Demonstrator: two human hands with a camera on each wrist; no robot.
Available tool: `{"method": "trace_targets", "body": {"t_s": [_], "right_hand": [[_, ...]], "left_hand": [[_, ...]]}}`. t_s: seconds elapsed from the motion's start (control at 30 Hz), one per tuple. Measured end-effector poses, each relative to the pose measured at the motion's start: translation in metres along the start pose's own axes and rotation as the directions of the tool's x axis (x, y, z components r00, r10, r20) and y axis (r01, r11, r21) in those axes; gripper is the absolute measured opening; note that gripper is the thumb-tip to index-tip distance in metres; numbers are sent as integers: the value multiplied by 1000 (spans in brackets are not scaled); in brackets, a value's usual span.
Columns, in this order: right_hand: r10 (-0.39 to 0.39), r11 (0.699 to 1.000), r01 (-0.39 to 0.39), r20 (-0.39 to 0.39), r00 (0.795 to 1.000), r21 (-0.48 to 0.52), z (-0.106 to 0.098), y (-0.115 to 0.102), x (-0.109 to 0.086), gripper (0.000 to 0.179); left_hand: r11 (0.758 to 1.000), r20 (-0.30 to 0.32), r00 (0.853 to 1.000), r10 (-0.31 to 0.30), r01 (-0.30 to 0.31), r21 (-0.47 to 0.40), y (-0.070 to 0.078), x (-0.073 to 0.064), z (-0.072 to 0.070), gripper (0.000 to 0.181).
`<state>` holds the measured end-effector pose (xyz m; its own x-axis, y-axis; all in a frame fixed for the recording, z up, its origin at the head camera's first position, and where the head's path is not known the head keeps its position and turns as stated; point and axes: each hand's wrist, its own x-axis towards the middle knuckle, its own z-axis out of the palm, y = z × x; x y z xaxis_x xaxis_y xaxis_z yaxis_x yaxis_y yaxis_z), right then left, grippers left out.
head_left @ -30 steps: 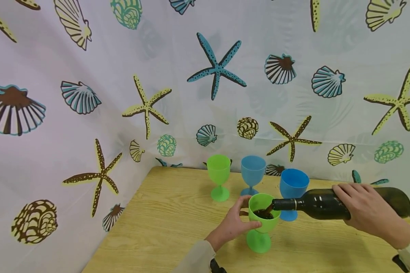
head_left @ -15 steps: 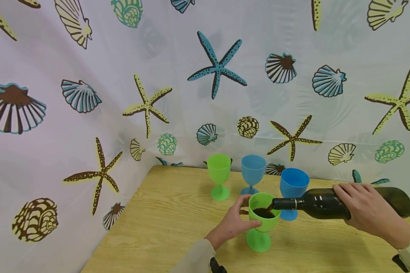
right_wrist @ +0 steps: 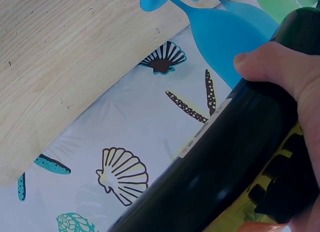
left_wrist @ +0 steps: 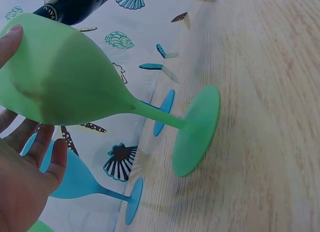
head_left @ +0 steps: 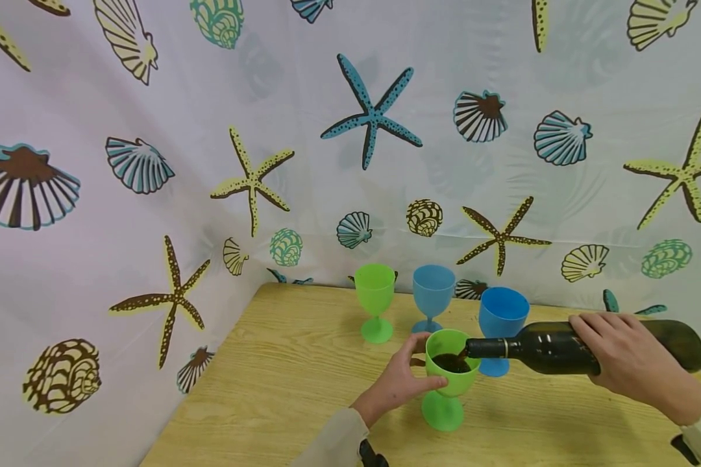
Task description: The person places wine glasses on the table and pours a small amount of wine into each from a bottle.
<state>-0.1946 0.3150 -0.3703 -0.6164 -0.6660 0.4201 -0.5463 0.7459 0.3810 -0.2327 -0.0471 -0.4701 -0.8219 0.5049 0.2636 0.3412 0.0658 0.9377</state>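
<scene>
My left hand (head_left: 398, 384) holds the bowl of a light green plastic goblet (head_left: 460, 385), thumb on the near side and fingers on the far side. The goblet stands upright with its foot on the table. A dark glass wine bottle (head_left: 552, 349) lies almost level in the grip of my right hand (head_left: 633, 360). Its mouth is at the goblet's right rim, and dark brown liquid (head_left: 451, 363) runs from it into the bowl. In the left wrist view the green goblet (left_wrist: 75, 76) fills the upper left; the right wrist view has the bottle (right_wrist: 220, 157) close up.
Behind the held goblet stand another green goblet (head_left: 375, 292), a lighter blue goblet (head_left: 433, 293) and a darker blue goblet (head_left: 496, 327), partly covered by the bottle. The wooden table (head_left: 280, 376) meets a white curtain (head_left: 304, 188) printed with shells and starfish along its left and back edges.
The dark liquid has spread and risen a little inside the green goblet. Both hands and the bottle stay almost where they were.
</scene>
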Motion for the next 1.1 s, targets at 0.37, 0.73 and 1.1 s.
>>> {"method": "trace_targets", "body": {"t_s": [0.37, 0.73, 1.1], "right_hand": [[13, 1000, -13, 15, 1000, 14, 1, -1, -1, 97], [72, 993, -74, 25, 997, 97, 13, -9, -13, 99], [141, 961, -144, 30, 990, 238, 31, -17, -23, 90]], "left_hand": [[999, 11, 999, -44, 44, -12, 10, -1, 0, 66], [1000, 4, 1000, -14, 14, -13, 3, -1, -1, 65], [1000, 30, 999, -21, 21, -11, 15, -2, -2, 67]]}}
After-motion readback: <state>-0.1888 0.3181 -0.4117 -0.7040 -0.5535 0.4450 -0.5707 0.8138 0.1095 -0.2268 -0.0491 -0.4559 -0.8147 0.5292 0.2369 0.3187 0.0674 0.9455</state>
